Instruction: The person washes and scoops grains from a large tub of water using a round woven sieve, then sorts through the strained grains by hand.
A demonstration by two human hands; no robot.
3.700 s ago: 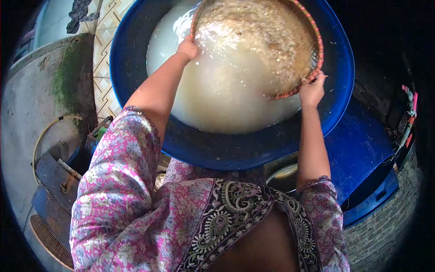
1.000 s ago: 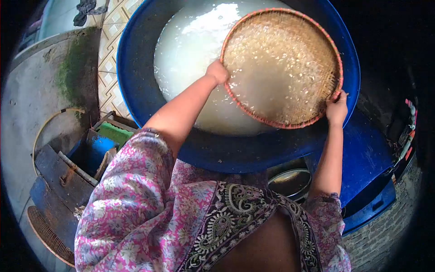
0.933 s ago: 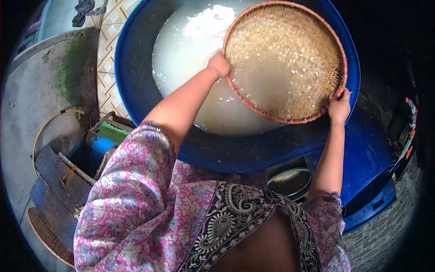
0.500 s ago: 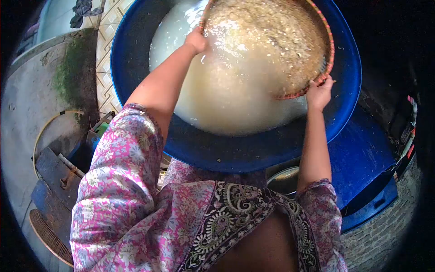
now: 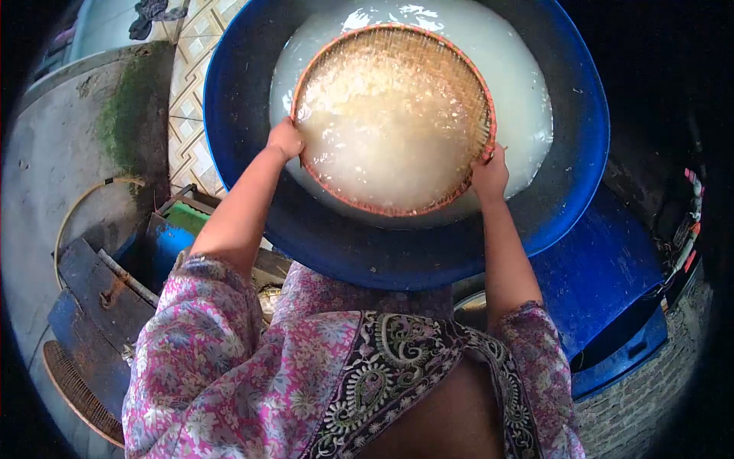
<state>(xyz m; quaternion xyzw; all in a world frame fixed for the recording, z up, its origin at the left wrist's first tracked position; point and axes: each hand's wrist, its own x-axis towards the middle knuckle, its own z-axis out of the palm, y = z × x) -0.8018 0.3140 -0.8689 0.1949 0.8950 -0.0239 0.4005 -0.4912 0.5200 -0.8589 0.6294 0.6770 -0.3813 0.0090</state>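
A round woven bamboo basket (image 5: 359, 47) with a reddish bound rim lies in cloudy water (image 5: 527, 107) inside a large blue basin (image 5: 566, 46). Pale grains (image 5: 344, 96) show through the water in the basket, mostly toward its far left side; the near part is murky. My left hand (image 5: 286, 139) is closed around the rim at the left. At the right edge, my right hand (image 5: 491, 174) grips the rim as well. Most fingertips of both hands are hidden beneath or behind the rim.
A blue plastic container (image 5: 600, 268) stands at the right, beside brick paving (image 5: 634, 405). To the left are a rusty dark metal box (image 5: 107, 287), a hose (image 5: 69, 222) and another woven basket (image 5: 76, 390). Patterned tiles (image 5: 191, 115) run along the basin's left side.
The basket has moved left and toward me, and now sits lower in the water with its whole rim showing. Both hands moved with it, keeping their hold.
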